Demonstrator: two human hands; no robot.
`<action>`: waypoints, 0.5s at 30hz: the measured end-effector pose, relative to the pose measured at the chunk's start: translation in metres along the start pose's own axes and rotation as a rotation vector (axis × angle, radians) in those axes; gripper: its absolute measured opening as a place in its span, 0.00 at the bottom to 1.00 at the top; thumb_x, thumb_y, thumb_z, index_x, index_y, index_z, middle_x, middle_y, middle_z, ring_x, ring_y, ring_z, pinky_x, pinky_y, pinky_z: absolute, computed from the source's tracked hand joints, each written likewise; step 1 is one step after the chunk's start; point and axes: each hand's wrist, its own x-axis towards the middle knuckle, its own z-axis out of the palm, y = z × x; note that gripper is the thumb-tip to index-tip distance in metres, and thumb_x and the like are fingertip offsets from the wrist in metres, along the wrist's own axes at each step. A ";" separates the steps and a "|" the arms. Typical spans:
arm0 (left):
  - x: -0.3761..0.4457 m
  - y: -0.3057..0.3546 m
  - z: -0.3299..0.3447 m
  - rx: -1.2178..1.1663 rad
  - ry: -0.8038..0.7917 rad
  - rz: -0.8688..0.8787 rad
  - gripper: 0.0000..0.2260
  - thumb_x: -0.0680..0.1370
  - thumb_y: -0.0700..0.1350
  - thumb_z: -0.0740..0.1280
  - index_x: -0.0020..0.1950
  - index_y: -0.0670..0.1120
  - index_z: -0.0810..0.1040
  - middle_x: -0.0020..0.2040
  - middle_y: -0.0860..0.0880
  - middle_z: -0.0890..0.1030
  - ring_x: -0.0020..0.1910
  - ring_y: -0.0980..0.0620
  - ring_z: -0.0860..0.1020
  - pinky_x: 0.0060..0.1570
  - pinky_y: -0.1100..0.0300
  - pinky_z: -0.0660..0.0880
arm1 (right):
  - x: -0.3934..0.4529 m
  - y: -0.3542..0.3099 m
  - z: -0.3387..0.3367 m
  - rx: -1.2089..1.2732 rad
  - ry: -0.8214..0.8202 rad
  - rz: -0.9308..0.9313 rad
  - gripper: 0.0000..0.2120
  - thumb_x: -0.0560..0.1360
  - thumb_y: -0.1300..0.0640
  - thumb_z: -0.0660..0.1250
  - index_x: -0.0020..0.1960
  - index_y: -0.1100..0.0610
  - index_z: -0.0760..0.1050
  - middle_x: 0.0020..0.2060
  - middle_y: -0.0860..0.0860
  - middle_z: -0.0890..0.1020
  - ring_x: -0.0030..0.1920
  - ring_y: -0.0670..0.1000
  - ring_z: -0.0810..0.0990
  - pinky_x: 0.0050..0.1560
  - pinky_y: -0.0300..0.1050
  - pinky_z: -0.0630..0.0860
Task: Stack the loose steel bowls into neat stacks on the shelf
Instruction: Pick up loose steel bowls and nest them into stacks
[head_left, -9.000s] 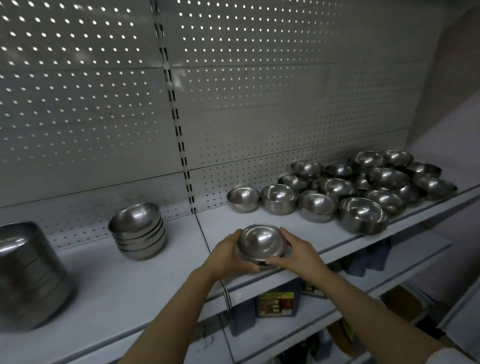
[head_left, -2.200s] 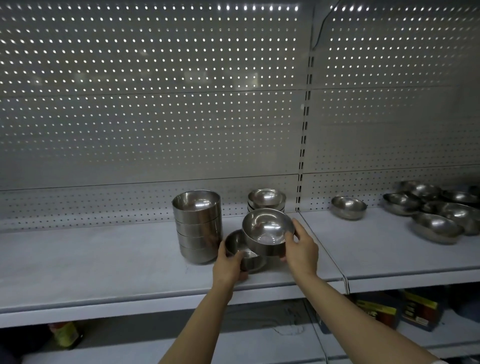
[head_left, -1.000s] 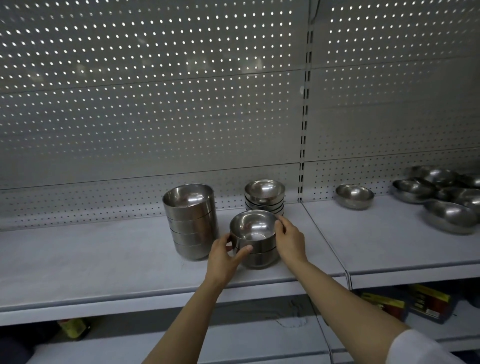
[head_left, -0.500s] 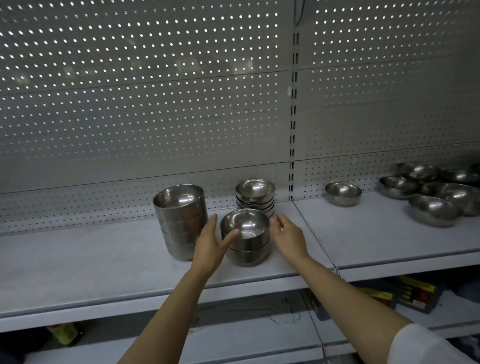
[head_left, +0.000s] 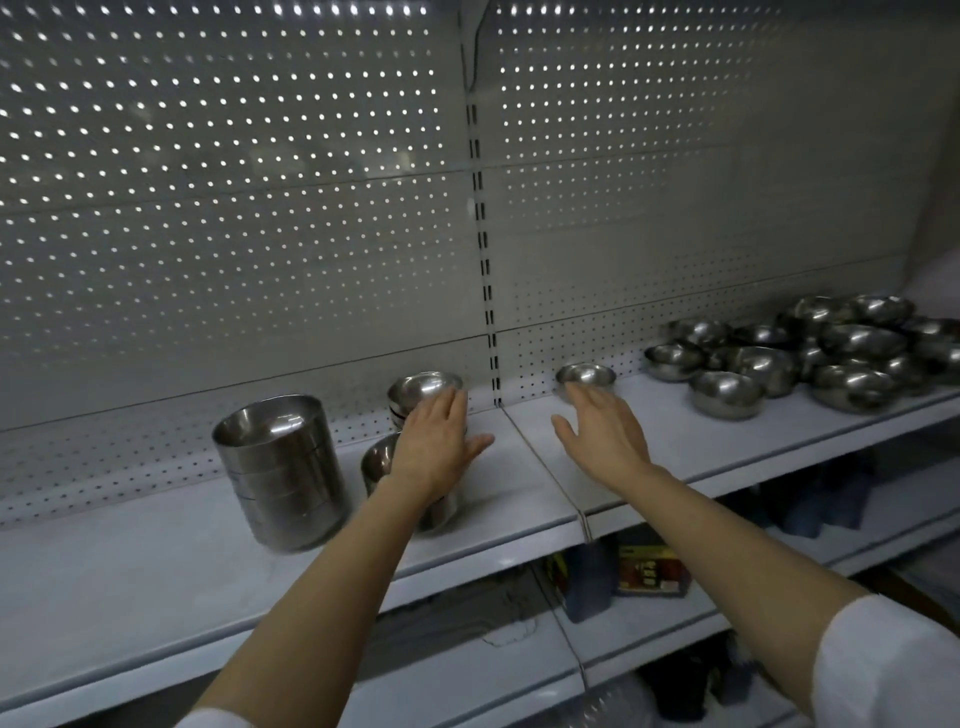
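Note:
Three stacks of steel bowls stand on the grey shelf (head_left: 156, 551): a tall wide stack (head_left: 280, 467) at left, a short stack (head_left: 379, 462) beside it, and a small stack (head_left: 423, 387) by the back panel. My left hand (head_left: 436, 441) hovers flat over the short stack with straight fingers, hiding most of it. My right hand (head_left: 602, 431) is spread open above the shelf, just in front of a single loose bowl (head_left: 586, 375). A heap of loose bowls (head_left: 810, 358) lies at the far right.
A perforated back panel (head_left: 260, 208) rises behind the shelf, split by a slotted upright (head_left: 485, 291). Lower shelves hold a dark box with a yellow-red label (head_left: 649, 569) and other dim goods. White sleeves show at the bottom edge.
Both hands have let go of the short stack and moved right; my right hand now reaches toward the single bowl. The view has swung right, showing more of the bowl heap.

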 end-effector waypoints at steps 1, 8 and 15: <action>0.005 0.008 -0.001 0.010 -0.008 0.019 0.34 0.82 0.62 0.55 0.81 0.45 0.50 0.81 0.44 0.53 0.79 0.45 0.53 0.77 0.49 0.51 | -0.001 0.006 -0.005 -0.021 0.014 -0.001 0.24 0.80 0.49 0.59 0.72 0.60 0.65 0.67 0.58 0.73 0.66 0.57 0.71 0.64 0.48 0.67; 0.040 0.049 0.010 0.085 -0.076 0.108 0.36 0.81 0.64 0.54 0.81 0.44 0.49 0.81 0.44 0.52 0.80 0.44 0.53 0.78 0.48 0.49 | -0.004 0.048 -0.027 -0.100 0.035 -0.005 0.26 0.80 0.50 0.59 0.74 0.60 0.61 0.72 0.57 0.67 0.71 0.56 0.65 0.72 0.45 0.57; 0.083 0.090 0.031 0.100 -0.086 0.129 0.36 0.81 0.63 0.55 0.81 0.44 0.49 0.81 0.45 0.53 0.80 0.45 0.54 0.78 0.50 0.51 | 0.016 0.101 -0.027 -0.095 0.022 0.009 0.28 0.80 0.49 0.59 0.75 0.60 0.59 0.73 0.57 0.66 0.72 0.55 0.64 0.73 0.45 0.56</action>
